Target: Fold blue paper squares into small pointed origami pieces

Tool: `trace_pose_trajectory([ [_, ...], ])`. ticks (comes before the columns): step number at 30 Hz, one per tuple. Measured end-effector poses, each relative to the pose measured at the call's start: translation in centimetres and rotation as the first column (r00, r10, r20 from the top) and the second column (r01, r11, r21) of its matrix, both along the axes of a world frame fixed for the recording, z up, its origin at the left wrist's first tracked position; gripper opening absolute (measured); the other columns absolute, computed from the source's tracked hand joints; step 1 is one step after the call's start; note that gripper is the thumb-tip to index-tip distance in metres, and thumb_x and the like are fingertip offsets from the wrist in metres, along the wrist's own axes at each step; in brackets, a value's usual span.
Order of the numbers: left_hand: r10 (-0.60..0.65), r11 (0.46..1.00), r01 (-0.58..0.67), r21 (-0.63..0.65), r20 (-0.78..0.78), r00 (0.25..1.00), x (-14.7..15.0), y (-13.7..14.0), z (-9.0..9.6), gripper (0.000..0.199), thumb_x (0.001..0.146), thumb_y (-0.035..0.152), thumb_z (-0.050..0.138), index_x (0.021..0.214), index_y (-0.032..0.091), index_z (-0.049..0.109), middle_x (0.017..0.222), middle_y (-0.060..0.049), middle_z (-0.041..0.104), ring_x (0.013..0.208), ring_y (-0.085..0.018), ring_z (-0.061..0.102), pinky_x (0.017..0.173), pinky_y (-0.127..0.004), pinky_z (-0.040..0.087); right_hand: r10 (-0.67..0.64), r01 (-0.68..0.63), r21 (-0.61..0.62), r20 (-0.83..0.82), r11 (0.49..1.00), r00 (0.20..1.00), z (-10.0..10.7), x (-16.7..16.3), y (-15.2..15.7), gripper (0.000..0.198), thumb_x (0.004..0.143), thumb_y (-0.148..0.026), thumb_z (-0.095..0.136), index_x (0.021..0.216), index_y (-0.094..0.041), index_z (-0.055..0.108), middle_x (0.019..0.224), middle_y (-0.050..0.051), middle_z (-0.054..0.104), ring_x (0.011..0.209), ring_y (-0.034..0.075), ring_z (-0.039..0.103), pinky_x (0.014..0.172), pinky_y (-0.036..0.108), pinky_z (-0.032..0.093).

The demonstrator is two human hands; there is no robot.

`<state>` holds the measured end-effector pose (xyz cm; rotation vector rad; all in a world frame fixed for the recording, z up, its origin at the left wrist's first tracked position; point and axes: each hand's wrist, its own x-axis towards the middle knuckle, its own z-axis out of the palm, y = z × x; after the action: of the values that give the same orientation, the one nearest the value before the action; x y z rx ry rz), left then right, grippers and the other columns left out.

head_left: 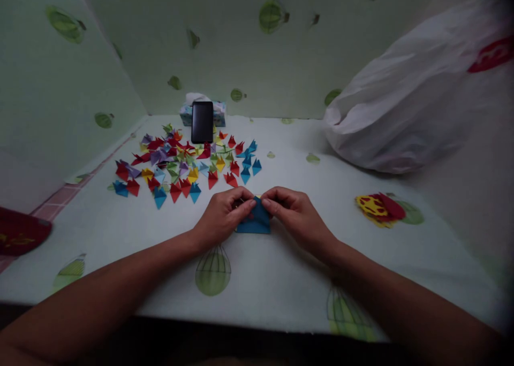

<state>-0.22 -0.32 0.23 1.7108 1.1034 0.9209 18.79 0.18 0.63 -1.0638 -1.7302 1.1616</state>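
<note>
A small piece of blue folding paper [257, 222] is between my two hands, just over the middle of the table. My left hand [225, 210] pinches its upper left part between thumb and fingers. On the other side, my right hand [295, 213] pinches the upper right part the same way. The fingertips of both hands nearly meet at the top and cover part of the paper's upper edge. Beyond my left hand lie many folded paper pieces, such as a blue one [159, 196] and a red one [213, 178].
A black phone [202, 122] leans against a tissue box [219, 113] at the back. A large white plastic bag [385, 109] bulges at the right. Red and yellow cut-outs [375, 208] lie right of my hands. A red object [24, 232] sits at the left edge.
</note>
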Motion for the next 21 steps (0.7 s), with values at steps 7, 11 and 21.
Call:
trace_pose_trajectory([
  [7, 0.016, 1.000, -0.016, 0.003, -0.001, 1.000, 0.02, 0.08, -0.15, 0.013, 0.091, 0.028, 0.059, 0.090, 0.016, 0.065, 0.065, 0.003, 0.062, 0.054, -0.009, 0.057, 0.051, -0.020, 0.045, 0.014, -0.023, -0.143, -0.060, 0.989, 0.998, -0.22, 0.06, 0.07, 0.020, 0.087, -0.034, 0.062, 0.080, -0.016, 0.069, 0.067, -0.001, 0.061, 0.065, 0.013, 0.053, 0.063, 0.027, 0.041],
  [11, 0.022, 1.000, -0.021, -0.022, 0.033, 0.999, 0.09, 0.09, -0.15, 0.011, 0.089, 0.026, 0.059, 0.090, 0.017, 0.064, 0.065, 0.003, 0.062, 0.053, -0.010, 0.058, 0.049, -0.020, 0.045, 0.031, -0.049, -0.190, -0.099, 0.981, 0.995, -0.46, 0.10, 0.13, 0.020, 0.085, -0.035, 0.064, 0.080, -0.016, 0.069, 0.068, 0.000, 0.061, 0.066, 0.013, 0.053, 0.064, 0.027, 0.041],
  [21, 0.006, 0.998, -0.001, -0.058, 0.086, 0.996, 0.04, 0.18, -0.30, 0.012, 0.088, 0.025, 0.060, 0.091, 0.015, 0.064, 0.067, 0.001, 0.063, 0.060, -0.010, 0.062, 0.058, -0.021, 0.052, 0.050, -0.085, -0.229, -0.156, 0.970, 0.986, -0.40, -0.06, 0.18, 0.021, 0.085, -0.035, 0.066, 0.078, -0.016, 0.067, 0.067, -0.001, 0.060, 0.062, 0.012, 0.052, 0.062, 0.027, 0.041],
])
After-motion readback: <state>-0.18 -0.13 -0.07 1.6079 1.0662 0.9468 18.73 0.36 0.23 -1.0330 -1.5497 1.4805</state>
